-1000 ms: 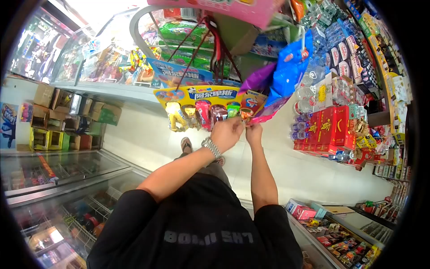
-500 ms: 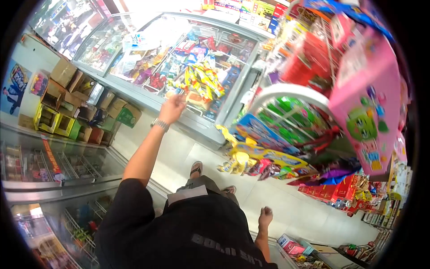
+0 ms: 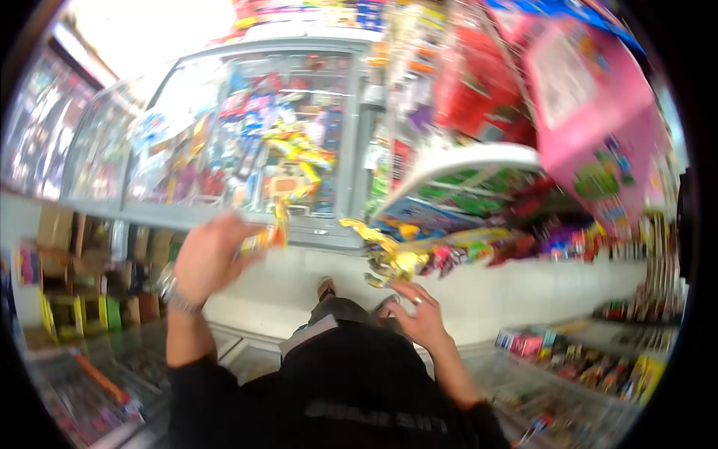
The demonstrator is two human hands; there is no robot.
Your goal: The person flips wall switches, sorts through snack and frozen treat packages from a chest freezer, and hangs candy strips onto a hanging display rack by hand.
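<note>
My left hand (image 3: 213, 258), smeared by motion and with a watch at the wrist, is raised in front of the chest freezer (image 3: 299, 230). Its fingers are closed on a yellow-and-orange packet (image 3: 267, 238), whose print is too blurred to read. Under the freezer's glass lie several colourful packets, yellow ones (image 3: 299, 146) among them. My right hand (image 3: 419, 314), wearing a ring, is raised with fingers bent and apart. It is just below a shiny gold-yellow wrapper (image 3: 404, 262) hanging from the rack; whether the fingertips touch it I cannot tell.
On the right, a display rack (image 3: 464, 161) of hanging sweets and a large pink box (image 3: 591, 120) jut over the aisle. Cut-open cartons (image 3: 82, 262) stand at left. Glass-topped cases with goods (image 3: 576, 374) lie behind me, on both sides.
My left hand has drawn back from the freezer's edge with the packet. My right hand has risen from my side to the hanging sweets. The view has turned and blurred.
</note>
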